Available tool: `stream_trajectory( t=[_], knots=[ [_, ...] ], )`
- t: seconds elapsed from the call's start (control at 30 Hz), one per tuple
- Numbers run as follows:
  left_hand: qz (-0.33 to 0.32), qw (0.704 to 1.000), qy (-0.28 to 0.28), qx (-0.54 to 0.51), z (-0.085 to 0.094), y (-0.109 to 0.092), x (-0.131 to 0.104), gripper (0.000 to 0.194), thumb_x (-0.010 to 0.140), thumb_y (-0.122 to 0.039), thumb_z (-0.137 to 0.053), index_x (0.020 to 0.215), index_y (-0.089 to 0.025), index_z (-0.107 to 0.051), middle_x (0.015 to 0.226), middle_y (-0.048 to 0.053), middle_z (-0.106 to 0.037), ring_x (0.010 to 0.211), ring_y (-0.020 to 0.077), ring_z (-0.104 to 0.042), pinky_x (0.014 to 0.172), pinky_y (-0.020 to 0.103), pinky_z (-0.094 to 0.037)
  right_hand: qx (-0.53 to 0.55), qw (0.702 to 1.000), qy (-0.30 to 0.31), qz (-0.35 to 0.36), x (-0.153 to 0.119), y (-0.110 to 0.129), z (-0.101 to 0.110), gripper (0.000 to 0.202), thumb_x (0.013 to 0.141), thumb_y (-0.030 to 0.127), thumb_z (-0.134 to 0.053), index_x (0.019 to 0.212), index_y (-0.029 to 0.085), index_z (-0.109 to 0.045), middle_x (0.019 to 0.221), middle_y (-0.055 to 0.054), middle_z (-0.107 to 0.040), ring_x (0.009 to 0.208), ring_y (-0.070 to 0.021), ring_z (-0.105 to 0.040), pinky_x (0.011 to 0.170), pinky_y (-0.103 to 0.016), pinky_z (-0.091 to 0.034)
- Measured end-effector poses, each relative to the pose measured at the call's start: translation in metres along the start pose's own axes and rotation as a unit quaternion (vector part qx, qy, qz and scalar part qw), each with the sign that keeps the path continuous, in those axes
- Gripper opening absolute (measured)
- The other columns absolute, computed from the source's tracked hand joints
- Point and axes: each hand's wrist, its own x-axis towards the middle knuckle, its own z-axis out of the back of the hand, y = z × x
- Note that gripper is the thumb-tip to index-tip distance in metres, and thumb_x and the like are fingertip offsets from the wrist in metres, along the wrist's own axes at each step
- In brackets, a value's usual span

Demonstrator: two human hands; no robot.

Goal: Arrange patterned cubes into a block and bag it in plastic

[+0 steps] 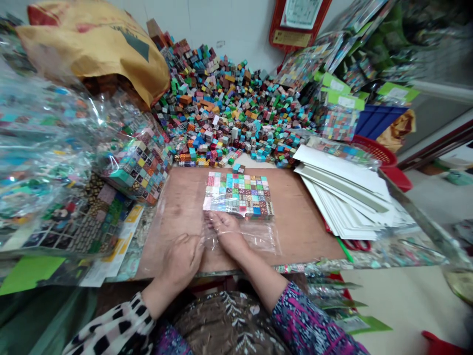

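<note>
A flat slab of small patterned cubes [240,195] lies in the middle of a brown board, in or under a clear plastic bag [262,236] whose loose end spreads toward me. My left hand [184,259] is closed at the left edge of that loose plastic, its fingertips partly hidden. At the slab's near left corner, my right hand [229,231] has its fingers bent together on the plastic, touching or close to the cubes. Whether this hand is inside the bag or over it, I cannot tell. One teal cube [238,168] sits just beyond the slab's far edge.
Behind the board [303,231] rises a big heap of loose cubes [229,103]. Bagged cube sets [138,165] crowd the left, under a yellow sack [99,44]. White cards [343,197] are stacked at right, over red-handled scissors [356,245] and a green pen [344,250].
</note>
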Motion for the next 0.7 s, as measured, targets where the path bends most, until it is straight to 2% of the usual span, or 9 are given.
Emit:
stream_trajectory(
  t=[0.1, 0.17, 0.23, 0.33, 0.47, 0.53, 0.6, 0.67, 0.7],
  knots=[
    [0.01, 1.0, -0.024, -0.014, 0.002, -0.001, 0.002, 0.041, 0.101, -0.025, -0.031, 0.067, -0.02, -0.054, 0.06, 0.003, -0.059, 0.06, 0.0182, -0.056, 0.059, 0.03, -0.042, -0.064, 0.995, 0.022, 0.068, -0.019, 0.006, 0.01, 0.021, 0.089, 0.029, -0.055, 0.096, 0.021, -0.073, 0.099, -0.006, -0.073, 0.097, -0.0202, -0.064, 0.095, -0.039, -0.049],
    [0.013, 0.999, -0.047, -0.023, 0.003, -0.001, 0.003, 0.042, 0.101, -0.026, -0.032, 0.066, -0.02, -0.054, 0.059, 0.002, -0.059, 0.058, 0.0177, -0.056, 0.057, 0.03, -0.041, -0.18, 0.968, 0.052, 0.17, -0.038, 0.009, 0.019, 0.027, 0.091, 0.023, -0.05, 0.109, 0.021, -0.07, 0.116, -0.009, -0.069, 0.113, -0.0222, -0.059, 0.104, -0.043, -0.044],
    [0.015, 0.997, -0.068, -0.027, 0.005, 0.0, 0.004, 0.042, 0.101, -0.027, -0.034, 0.064, -0.02, -0.052, 0.056, 0.002, -0.056, 0.056, 0.0171, -0.054, 0.055, 0.03, -0.04, -0.278, 0.934, 0.07, 0.212, -0.059, 0.012, 0.03, 0.035, 0.092, 0.019, -0.048, 0.124, 0.021, -0.062, 0.125, -0.012, -0.064, 0.12, -0.0238, -0.056, 0.104, -0.046, -0.046],
    [0.009, 0.994, -0.1, -0.049, 0.009, -0.001, 0.0, 0.044, 0.099, -0.022, -0.041, 0.055, -0.021, -0.043, 0.05, -0.001, -0.047, 0.05, 0.0143, -0.048, 0.053, 0.029, -0.036, -0.335, 0.912, 0.061, 0.227, -0.087, 0.02, 0.048, 0.043, 0.094, 0.017, -0.047, 0.137, 0.018, -0.05, 0.119, -0.014, -0.065, 0.115, -0.0241, -0.059, 0.095, -0.043, -0.053],
    [-0.057, 0.984, -0.129, -0.113, 0.014, -0.018, -0.013, 0.04, 0.093, -0.01, -0.052, 0.055, -0.02, -0.042, 0.05, -0.004, -0.041, 0.049, 0.0116, -0.04, 0.054, 0.028, -0.035, -0.376, 0.863, 0.012, 0.336, -0.112, 0.034, 0.071, 0.044, 0.092, 0.006, -0.046, 0.134, 0.019, -0.049, 0.098, -0.009, -0.069, 0.09, -0.02, -0.063, 0.079, -0.034, -0.056],
    [-0.115, 0.977, -0.093, -0.152, 0.014, -0.033, -0.018, 0.03, 0.093, -0.008, -0.051, 0.064, -0.019, -0.052, 0.054, -0.002, -0.047, 0.052, 0.0125, -0.044, 0.057, 0.029, -0.039, -0.423, 0.824, -0.048, 0.374, -0.116, 0.039, 0.078, 0.042, 0.089, 0.005, -0.05, 0.129, 0.019, -0.053, 0.097, -0.009, -0.067, 0.087, -0.0206, -0.061, 0.076, -0.034, -0.054],
    [-0.16, 0.975, -0.052, -0.147, 0.011, -0.047, -0.017, 0.016, 0.094, -0.011, -0.048, 0.093, -0.015, -0.063, 0.07, 0.004, -0.062, 0.066, 0.0163, -0.055, 0.066, 0.031, -0.047, -0.478, 0.789, -0.121, 0.368, -0.113, 0.042, 0.083, 0.036, 0.088, 0.01, -0.055, 0.124, 0.017, -0.057, 0.103, -0.013, -0.063, 0.091, -0.0233, -0.058, 0.078, -0.037, -0.052],
    [-0.179, 0.977, -0.015, -0.118, 0.004, -0.057, -0.009, 0.029, 0.095, -0.013, -0.042, 0.119, -0.013, -0.059, 0.096, 0.011, -0.069, 0.086, 0.0208, -0.062, 0.077, 0.035, -0.052, -0.523, 0.761, -0.162, 0.347, -0.106, 0.044, 0.086, 0.029, 0.089, 0.015, -0.057, 0.118, 0.017, -0.061, 0.107, -0.015, -0.061, 0.095, -0.026, -0.055, 0.08, -0.041, -0.049],
    [-0.176, 0.979, 0.01, -0.097, 0.0, -0.06, -0.004, 0.033, 0.095, -0.012, -0.041, 0.124, -0.013, -0.056, 0.104, 0.013, -0.068, 0.091, 0.0218, -0.062, 0.079, 0.035, -0.053, -0.539, 0.753, -0.16, 0.341, -0.102, 0.044, 0.087, 0.026, 0.089, 0.017, -0.057, 0.115, 0.017, -0.063, 0.106, -0.014, -0.061, 0.094, -0.0264, -0.054, 0.08, -0.041, -0.048]
  ],
)
